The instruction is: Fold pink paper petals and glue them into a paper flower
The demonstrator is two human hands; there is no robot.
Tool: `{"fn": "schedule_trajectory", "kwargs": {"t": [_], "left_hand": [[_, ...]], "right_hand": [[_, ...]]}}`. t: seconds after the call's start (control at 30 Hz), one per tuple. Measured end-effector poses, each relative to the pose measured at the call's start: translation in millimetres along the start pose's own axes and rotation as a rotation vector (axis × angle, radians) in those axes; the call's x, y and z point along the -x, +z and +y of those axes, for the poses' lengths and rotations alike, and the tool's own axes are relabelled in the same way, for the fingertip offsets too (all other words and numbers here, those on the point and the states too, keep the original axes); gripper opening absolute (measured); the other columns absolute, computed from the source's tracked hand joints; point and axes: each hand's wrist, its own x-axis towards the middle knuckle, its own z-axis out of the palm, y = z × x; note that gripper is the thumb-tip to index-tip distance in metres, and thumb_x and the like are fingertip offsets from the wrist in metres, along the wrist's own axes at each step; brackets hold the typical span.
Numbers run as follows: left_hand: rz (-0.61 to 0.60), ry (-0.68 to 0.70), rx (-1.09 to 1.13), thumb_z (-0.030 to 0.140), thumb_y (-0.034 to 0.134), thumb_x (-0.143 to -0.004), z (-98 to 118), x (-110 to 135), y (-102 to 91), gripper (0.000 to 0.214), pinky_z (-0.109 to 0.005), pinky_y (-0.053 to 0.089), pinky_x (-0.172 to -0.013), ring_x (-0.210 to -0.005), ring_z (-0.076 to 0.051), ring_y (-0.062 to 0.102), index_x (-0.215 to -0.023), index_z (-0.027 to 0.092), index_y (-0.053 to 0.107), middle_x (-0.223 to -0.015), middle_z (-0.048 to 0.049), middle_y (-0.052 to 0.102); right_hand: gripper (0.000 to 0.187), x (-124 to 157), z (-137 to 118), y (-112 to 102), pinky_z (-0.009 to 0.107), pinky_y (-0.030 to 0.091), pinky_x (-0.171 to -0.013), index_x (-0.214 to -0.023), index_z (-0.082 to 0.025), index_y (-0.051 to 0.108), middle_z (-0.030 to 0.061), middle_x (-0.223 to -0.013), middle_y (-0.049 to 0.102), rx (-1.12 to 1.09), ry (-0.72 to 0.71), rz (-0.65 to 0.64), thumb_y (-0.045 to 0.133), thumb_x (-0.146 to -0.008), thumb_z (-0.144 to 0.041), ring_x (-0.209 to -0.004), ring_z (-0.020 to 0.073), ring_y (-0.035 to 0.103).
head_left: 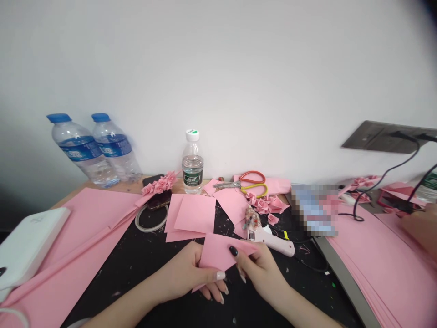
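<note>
A: What are the hands doing?

B: The left hand (pixel 180 273) and the right hand (pixel 261 278) each pinch one side of a folded piece of pink craft paper (pixel 221 255). The fingers (pixel 233 250) are closed on it from both sides, with a black-nailed fingertip pressing on top at the right.

A: Where is the paper?

B: It's held between the hands, just above the black worktop (pixel 143 269) and just in front of a pale pink hot glue gun (pixel 271 241).

A: What makes a hold like that work well?

B: I'd say pinching near the edges is right, since it keeps the paper taut and the fold easy to see. Flat finger pads should mark it less than the long nails, and a light, even pressure should keep the paper from buckling. It's also best held clear of the glue gun's nozzle.

A: What's nearby?

B: Loose pink squares (pixel 191 214) lie ahead, beside scissors with red and yellow handles (pixel 241 183) and a cluster of paper flowers (pixel 264 205). A stack of pink sheets (pixel 385 269) sits to the right, and another person's hand (pixel 421 228) shows at the right edge, well apart.
</note>
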Motion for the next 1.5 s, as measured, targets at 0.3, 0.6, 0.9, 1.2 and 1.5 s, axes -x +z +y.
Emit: {"fn": "schedule_trajectory", "kwargs": {"t": [0.3,0.6,0.9,1.2,1.5], "left_hand": [[0.063,0.003,0.029,0.025,0.064,-0.075,4.3,1.9,-4.8,0.018,-0.016,0.047,-0.048,-0.060,-0.016,0.070,-0.070,0.009,0.068,-0.068,-0.0092,0.074],[-0.006,0.043,-0.007,0.027,0.063,-0.075,2.7,2.5,-1.6,0.020,-0.016,0.046,-0.048,-0.059,-0.016,0.069,-0.069,0.008,0.069,-0.068,-0.0099,0.073],[0.171,0.066,0.049,0.031,0.068,-0.072,9.0,-1.6,-9.2,0.021,-0.020,0.048,-0.050,-0.057,-0.016,0.069,-0.070,0.012,0.060,-0.069,-0.0065,0.073],[0.352,0.196,0.269,0.038,0.062,-0.078,11.2,1.1,-22.4,0.031,-0.023,0.051,-0.063,-0.070,-0.015,0.067,-0.098,0.015,0.059,-0.084,-0.0074,0.071],[0.024,0.090,0.089,0.040,0.060,-0.078,8.0,4.6,-5.6,0.030,-0.018,0.043,-0.044,-0.045,-0.010,0.059,-0.086,0.011,0.066,-0.074,-0.0085,0.071]], "right_hand": [[0.046,-6.8,3.9,-16.0,0.021,0.025,-0.042,-0.054,-0.020,0.036,-0.0064,-0.046,0.036,-0.204,-0.099,0.322,0.039,-0.090,-0.049,-0.041,0.0076,0.031],[0.044,3.7,-7.9,-1.9,0.021,0.024,-0.043,-0.050,-0.017,0.041,-0.0056,-0.043,0.037,0.182,-0.166,-0.068,0.040,-0.092,-0.032,-0.040,0.0068,0.032],[0.047,4.8,-6.2,-11.4,0.023,0.025,-0.043,-0.049,-0.018,0.042,-0.0038,-0.043,0.037,0.087,-0.124,0.259,0.041,-0.091,-0.039,-0.042,0.0096,0.034],[0.053,-0.2,-8.4,-14.5,0.025,0.022,-0.043,-0.046,-0.018,0.042,-0.0024,-0.044,0.038,-0.100,-0.030,0.285,0.041,-0.088,-0.051,-0.042,0.0098,0.032],[0.044,-2.8,-1.7,-6.6,0.021,0.027,-0.042,-0.056,-0.017,0.048,-0.0047,-0.045,0.041,-0.053,0.001,0.004,0.050,-0.082,-0.052,-0.041,0.0081,0.035]]}}
